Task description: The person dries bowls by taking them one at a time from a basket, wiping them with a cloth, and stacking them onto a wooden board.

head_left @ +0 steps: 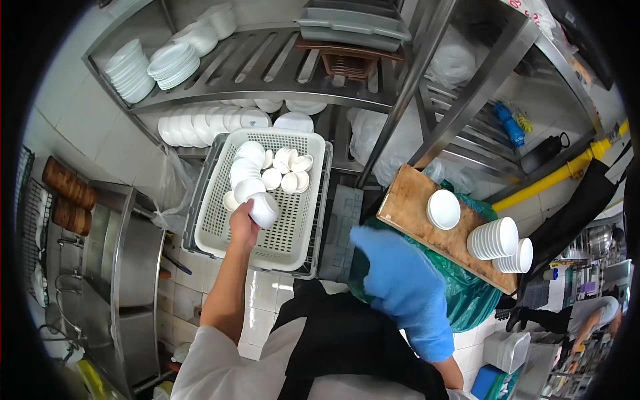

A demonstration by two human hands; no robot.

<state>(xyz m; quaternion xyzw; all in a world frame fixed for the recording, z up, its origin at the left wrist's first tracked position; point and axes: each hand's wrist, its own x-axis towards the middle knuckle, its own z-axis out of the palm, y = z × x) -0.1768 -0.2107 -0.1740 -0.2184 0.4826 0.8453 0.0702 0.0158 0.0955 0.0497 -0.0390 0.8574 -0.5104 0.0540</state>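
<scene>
The left hand [244, 230] has its fingers closed on the edge of a bowl [266, 212] in the basket [290, 235]; this bowl sits at the near end of a row of bowls [247, 172], beside small dishes [289, 181]; the right hand seems hidden under a blue cloth [407, 277], so I cannot tell its fingers' state; stacked bowls [492, 239] stand on a board [412, 197] nearby.

Commercial kitchen: plates [129, 72] stacked at left end of rack [267, 94]; bowls [247, 175] in basket [293, 230]; taps [68, 275]; tiled wall [113, 143] and floor [259, 310].
</scene>
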